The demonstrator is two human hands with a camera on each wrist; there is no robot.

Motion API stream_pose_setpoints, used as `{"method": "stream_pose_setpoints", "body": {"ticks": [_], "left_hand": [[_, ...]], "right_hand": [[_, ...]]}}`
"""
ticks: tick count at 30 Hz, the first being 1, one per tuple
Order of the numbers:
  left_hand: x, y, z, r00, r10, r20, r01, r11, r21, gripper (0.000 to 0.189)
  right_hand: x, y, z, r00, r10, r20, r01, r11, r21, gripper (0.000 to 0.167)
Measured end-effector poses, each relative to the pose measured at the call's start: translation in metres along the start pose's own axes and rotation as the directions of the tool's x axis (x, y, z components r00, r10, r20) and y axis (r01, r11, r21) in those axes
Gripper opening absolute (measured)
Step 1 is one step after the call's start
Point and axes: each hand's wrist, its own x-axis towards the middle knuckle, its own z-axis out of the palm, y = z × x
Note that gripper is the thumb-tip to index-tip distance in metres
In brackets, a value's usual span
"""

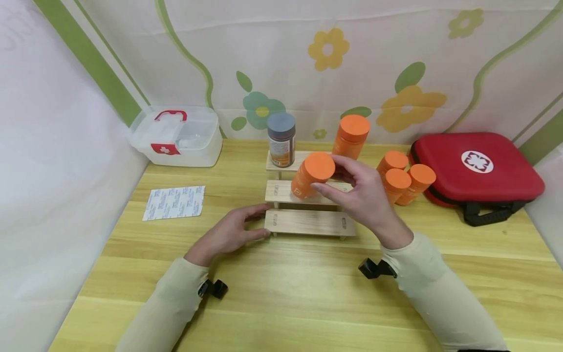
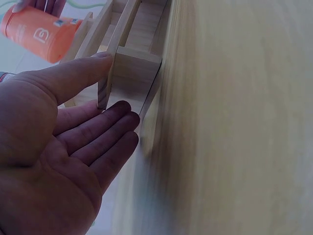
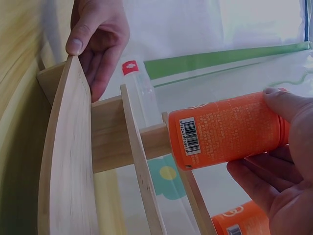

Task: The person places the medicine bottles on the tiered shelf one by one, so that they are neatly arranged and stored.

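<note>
In the head view my right hand [image 1: 362, 195] grips an orange bottle [image 1: 303, 188] near its lid, fingers and thumb on opposite sides. The bottle tilts over the middle step of a three-step wooden rack [image 1: 308, 222]; its barcode side shows in the right wrist view. My left hand [image 1: 235, 230] holds the left end of the lowest step, thumb at the front corner and forefinger behind; the other fingers extend beside it in the left wrist view. On the top step stand a grey-lidded bottle [image 1: 281, 142] at the left and another orange bottle [image 1: 352, 136] at the right.
Three smaller orange bottles [image 1: 398, 180] stand right of the rack, beside a red first-aid case [image 1: 479, 168] with a black handle. A clear first-aid box [image 1: 198, 142] stands at the back left. In front of it lies a printed white sheet [image 1: 173, 203].
</note>
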Motion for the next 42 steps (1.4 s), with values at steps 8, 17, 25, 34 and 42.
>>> {"method": "stream_pose_setpoints", "body": {"ticks": [8, 17, 25, 34, 42], "left_hand": [[0.001, -0.001, 0.0, 1.0, -0.006, 0.004, 0.006, 1.0, 0.007, 0.068], [0.002, -0.001, 0.0, 1.0, 0.001, 0.011, -0.001, 1.0, -0.005, 0.068], [0.001, 0.0, -0.001, 1.0, -0.01, 0.015, 0.01, 1.0, -0.001, 0.068], [0.001, 0.0, -0.001, 1.0, -0.013, 0.018, 0.013, 1.0, -0.01, 0.068], [0.001, 0.0, -0.001, 1.0, -0.012, 0.011, 0.013, 1.0, -0.01, 0.067]], "right_hand": [[0.009, 0.001, 0.016, 1.0, 0.023, 0.017, -0.023, 1.0, 0.017, 0.055], [0.012, 0.004, 0.03, 0.995, 0.086, 0.055, -0.089, 0.994, 0.062, 0.058], [0.014, 0.005, 0.041, 0.99, 0.122, 0.067, -0.128, 0.988, 0.091, 0.057], [0.021, 0.004, 0.052, 0.988, 0.141, 0.064, -0.146, 0.986, 0.075, 0.057], [0.025, 0.001, 0.059, 0.993, 0.105, 0.058, -0.105, 0.994, -0.013, 0.057]]}}
